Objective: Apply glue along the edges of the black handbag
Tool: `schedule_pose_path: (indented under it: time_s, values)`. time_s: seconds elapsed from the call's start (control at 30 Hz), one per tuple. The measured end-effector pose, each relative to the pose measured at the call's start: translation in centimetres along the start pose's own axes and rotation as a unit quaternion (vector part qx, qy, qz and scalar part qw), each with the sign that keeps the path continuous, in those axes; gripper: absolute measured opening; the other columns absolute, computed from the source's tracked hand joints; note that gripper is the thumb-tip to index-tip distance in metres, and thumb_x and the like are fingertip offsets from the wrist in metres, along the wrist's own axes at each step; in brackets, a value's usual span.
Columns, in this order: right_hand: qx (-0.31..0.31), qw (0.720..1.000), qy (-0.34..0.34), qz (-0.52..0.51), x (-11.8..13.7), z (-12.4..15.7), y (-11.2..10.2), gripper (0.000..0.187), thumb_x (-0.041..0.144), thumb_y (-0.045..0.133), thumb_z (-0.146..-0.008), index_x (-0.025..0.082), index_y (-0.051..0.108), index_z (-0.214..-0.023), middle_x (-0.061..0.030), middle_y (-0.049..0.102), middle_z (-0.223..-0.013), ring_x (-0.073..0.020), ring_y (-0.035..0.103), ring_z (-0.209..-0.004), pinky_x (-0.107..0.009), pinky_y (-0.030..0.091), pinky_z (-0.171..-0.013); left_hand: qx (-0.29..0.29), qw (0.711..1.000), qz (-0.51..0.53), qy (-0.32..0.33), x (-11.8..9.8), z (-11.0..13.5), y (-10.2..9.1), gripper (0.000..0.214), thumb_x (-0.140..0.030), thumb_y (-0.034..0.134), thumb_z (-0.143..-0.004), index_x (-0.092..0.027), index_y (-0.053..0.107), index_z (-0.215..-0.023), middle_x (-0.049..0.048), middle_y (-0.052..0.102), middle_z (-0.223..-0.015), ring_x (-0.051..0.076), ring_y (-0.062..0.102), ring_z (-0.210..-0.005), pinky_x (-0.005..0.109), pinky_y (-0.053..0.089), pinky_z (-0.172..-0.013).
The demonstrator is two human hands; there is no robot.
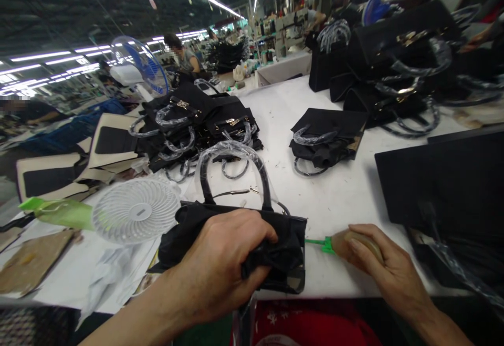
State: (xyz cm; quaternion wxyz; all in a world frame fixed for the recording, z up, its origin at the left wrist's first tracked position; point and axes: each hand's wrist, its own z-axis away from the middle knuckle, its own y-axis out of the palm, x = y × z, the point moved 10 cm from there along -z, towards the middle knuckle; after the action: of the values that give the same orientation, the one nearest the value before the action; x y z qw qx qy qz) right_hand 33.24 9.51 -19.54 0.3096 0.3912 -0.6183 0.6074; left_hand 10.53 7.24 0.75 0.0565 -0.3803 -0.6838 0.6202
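Observation:
My left hand point(224, 267) grips the top of a black handbag point(291, 230) that lies at the near edge of the white table point(334, 199). The bag's handles point(232, 167) are wrapped in clear plastic and arch up behind my fingers. My right hand point(374, 262) is closed round a tool with a rounded tan handle point(364, 241) and a green tip point(321, 243). The green tip points left and touches the bag's right side.
A small white fan point(136, 209) lies left of the bag, next to a green strip point(59, 212). Piles of black handbags point(197, 125) point(397, 67) stand farther back, one flat bag point(326, 136) mid-table, black sheets point(444, 178) at right. A blue fan point(137, 67) and seated workers point(185, 54) are beyond.

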Motion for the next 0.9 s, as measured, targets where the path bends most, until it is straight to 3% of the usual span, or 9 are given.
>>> schedule_pose_path:
  time_s: [0.13,0.3,0.43,0.57,0.73,0.9]
  values:
    - [0.089,0.996,0.002,-0.011,0.1,-0.2,1.6,0.026,0.052,0.050,-0.097,0.030,0.061,-0.106,0.0033,0.069,-0.099,-0.0164,0.066,-0.092,-0.026,0.049,-0.079,0.004,1.000,0.008,-0.009,0.0,0.6,0.0,0.017,-0.008,0.052,-0.080,-0.019,0.058,-0.091,-0.0020,0.063,-0.082,0.011,0.057,-0.075,0.022,0.040,-0.063]
    - [0.022,1.000,-0.009,0.008,0.3,-0.7,-0.1,0.030,0.054,0.055,-0.094,0.029,0.063,-0.107,0.0017,0.070,-0.101,-0.0177,0.067,-0.092,-0.025,0.052,-0.079,-0.005,1.000,0.011,-0.014,0.0,1.0,-0.2,0.019,-0.006,0.052,-0.079,-0.020,0.057,-0.091,-0.0041,0.062,-0.081,0.010,0.056,-0.075,0.021,0.040,-0.065]
    - [0.104,0.995,-0.004,0.005,-0.3,-0.6,1.4,0.030,0.055,0.053,-0.094,0.030,0.063,-0.106,0.0021,0.071,-0.101,-0.0187,0.068,-0.093,-0.025,0.053,-0.078,-0.008,1.000,0.022,-0.010,-0.1,1.2,-0.3,0.020,-0.006,0.051,-0.078,-0.020,0.056,-0.091,-0.0045,0.061,-0.080,0.010,0.056,-0.073,0.022,0.041,-0.067]
    - [0.040,0.999,-0.003,0.019,-0.6,-0.8,0.3,0.033,0.057,0.053,-0.094,0.029,0.063,-0.109,0.0005,0.071,-0.106,-0.0202,0.068,-0.097,-0.026,0.053,-0.081,-0.007,0.999,0.026,-0.017,-0.2,1.6,-0.4,0.023,-0.006,0.050,-0.076,-0.021,0.056,-0.092,-0.0046,0.061,-0.080,0.010,0.056,-0.073,0.023,0.042,-0.068]
    - [0.112,0.993,0.028,-0.008,-0.9,0.0,1.8,0.033,0.059,0.052,-0.093,0.030,0.063,-0.106,0.0024,0.072,-0.099,-0.0194,0.069,-0.093,-0.025,0.054,-0.077,-0.006,0.999,0.033,-0.018,-0.4,2.0,-0.5,0.024,-0.005,0.047,-0.074,-0.020,0.056,-0.091,-0.0037,0.060,-0.078,0.012,0.055,-0.071,0.025,0.041,-0.065]
    - [0.090,0.995,0.049,-0.017,-1.2,0.6,1.2,0.038,0.061,0.051,-0.092,0.030,0.064,-0.108,0.0004,0.073,-0.102,-0.0228,0.069,-0.097,-0.029,0.056,-0.077,0.008,0.999,0.028,-0.015,-0.7,2.4,-0.4,0.024,-0.005,0.047,-0.075,-0.020,0.055,-0.092,-0.0037,0.059,-0.078,0.012,0.055,-0.071,0.025,0.041,-0.065]
